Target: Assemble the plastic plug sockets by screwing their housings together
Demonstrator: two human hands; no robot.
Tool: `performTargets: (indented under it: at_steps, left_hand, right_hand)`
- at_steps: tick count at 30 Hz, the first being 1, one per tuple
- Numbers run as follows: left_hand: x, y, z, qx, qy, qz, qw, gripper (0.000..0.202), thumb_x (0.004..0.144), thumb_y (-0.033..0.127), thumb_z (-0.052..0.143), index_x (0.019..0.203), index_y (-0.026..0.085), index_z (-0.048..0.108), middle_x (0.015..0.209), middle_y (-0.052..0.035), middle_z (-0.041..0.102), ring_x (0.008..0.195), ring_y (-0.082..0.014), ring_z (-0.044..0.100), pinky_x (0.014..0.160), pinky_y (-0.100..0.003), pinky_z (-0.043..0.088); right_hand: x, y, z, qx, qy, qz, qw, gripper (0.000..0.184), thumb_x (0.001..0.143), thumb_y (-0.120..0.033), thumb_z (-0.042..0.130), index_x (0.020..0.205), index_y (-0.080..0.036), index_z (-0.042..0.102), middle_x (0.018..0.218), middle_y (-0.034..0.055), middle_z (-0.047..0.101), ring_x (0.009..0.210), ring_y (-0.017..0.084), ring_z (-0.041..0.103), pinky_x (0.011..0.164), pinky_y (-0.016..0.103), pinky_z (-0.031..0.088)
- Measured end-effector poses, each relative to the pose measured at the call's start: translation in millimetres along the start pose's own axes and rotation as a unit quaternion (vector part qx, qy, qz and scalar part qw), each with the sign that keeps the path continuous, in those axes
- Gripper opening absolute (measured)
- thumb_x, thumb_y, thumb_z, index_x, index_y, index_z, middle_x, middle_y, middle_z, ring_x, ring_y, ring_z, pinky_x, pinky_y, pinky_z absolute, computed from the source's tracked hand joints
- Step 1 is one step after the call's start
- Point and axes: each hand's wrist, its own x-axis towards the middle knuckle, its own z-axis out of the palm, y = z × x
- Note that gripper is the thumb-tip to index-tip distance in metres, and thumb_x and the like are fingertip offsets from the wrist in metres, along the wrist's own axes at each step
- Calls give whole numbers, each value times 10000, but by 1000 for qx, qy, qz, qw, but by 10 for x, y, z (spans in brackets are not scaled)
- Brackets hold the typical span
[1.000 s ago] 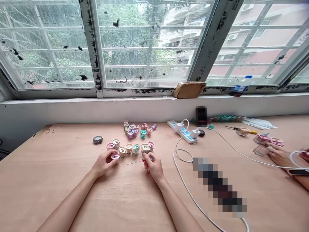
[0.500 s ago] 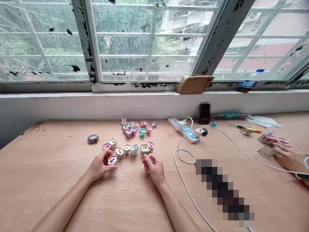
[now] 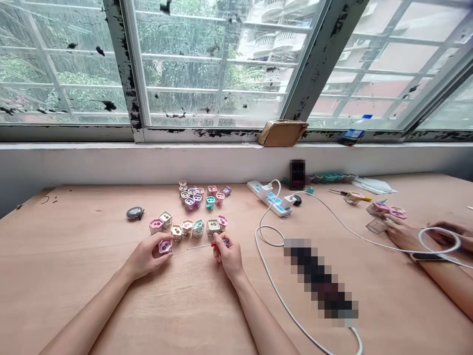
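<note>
Between the thumb and fingers of my left hand (image 3: 145,257) is a small pink-purple box-like piece (image 3: 165,247) with dark round holes in its face. My right hand (image 3: 229,257) grips a thin screwdriver (image 3: 198,246) with a red and dark handle, partly hidden by the fingers. Its shaft points left at the held piece, and the tip stays a short way off it. Just beyond my hands stands a loose row of similar pieces: a pink one (image 3: 156,225), a cream one (image 3: 176,232), a green one (image 3: 198,228) and a beige one (image 3: 213,227).
Farther back sits a cluster of purple, pink and teal pieces (image 3: 197,200). A dark round object (image 3: 135,213) lies to the left. On the right are a white power strip (image 3: 269,198), a looping white cable (image 3: 266,276), a blurred-out dark shape and another person's hands (image 3: 401,234) with pink pieces.
The view has turned slightly right, so everything sits farther left and the other person's second hand shows. My hands keep the same piece and screwdriver, with the tip still apart from the piece.
</note>
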Motion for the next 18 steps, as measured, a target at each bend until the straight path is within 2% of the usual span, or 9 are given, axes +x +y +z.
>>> performTargets:
  at_steps: [2, 4, 6, 10, 15, 18]
  left_hand:
    - [-16, -3, 33, 12, 12, 4, 1000, 360, 881, 275, 645, 1234, 224, 597, 1161, -61, 702, 1029, -218, 687, 896, -329, 555]
    - [-43, 16, 86, 31, 27, 15, 999, 404, 867, 286, 674, 1256, 226, 581, 1176, -71, 696, 1043, -231, 684, 892, -342, 561]
    - [-73, 63, 159, 48, 24, 31, 998, 413, 845, 288, 713, 1233, 232, 583, 1158, -69, 695, 1033, -236, 685, 873, -346, 570]
    - [-73, 202, 354, 56, -23, 94, 994, 343, 877, 275, 702, 1199, 240, 590, 1069, -60, 705, 933, -213, 706, 775, -301, 588]
    - [193, 360, 725, 56, -41, 208, 976, 288, 976, 277, 573, 1262, 240, 584, 1282, -115, 634, 934, -180, 708, 716, -242, 589]
    - [459, 477, 1000, 91, -3, 273, 958, 264, 990, 260, 543, 1239, 208, 611, 1237, -121, 672, 1069, -224, 681, 864, -316, 585]
  right_hand:
    - [17, 7, -17, 11, 15, -1, 1000, 547, 777, -668, 717, 637, -173, 532, 414, -21, 510, 328, 64, 364, 346, 174, 243]
    - [56, 10, -52, 37, 55, -3, 998, 549, 766, -670, 721, 635, -170, 535, 409, -24, 503, 328, 63, 359, 342, 172, 235]
    - [119, 11, -106, 74, 123, -8, 990, 541, 753, -661, 729, 640, -172, 527, 412, -30, 499, 329, 61, 353, 336, 169, 230]
    - [257, 23, -240, 123, 255, -37, 959, 521, 746, -642, 728, 664, -187, 489, 416, -55, 477, 333, 63, 345, 332, 164, 226]
    - [374, 66, -393, 94, 312, -81, 942, 497, 783, -650, 673, 714, -184, 515, 441, -70, 459, 347, 76, 358, 341, 182, 253]
    - [402, 86, -491, 57, 341, -109, 932, 469, 799, -619, 667, 727, -174, 541, 466, -63, 476, 380, 86, 393, 377, 195, 309]
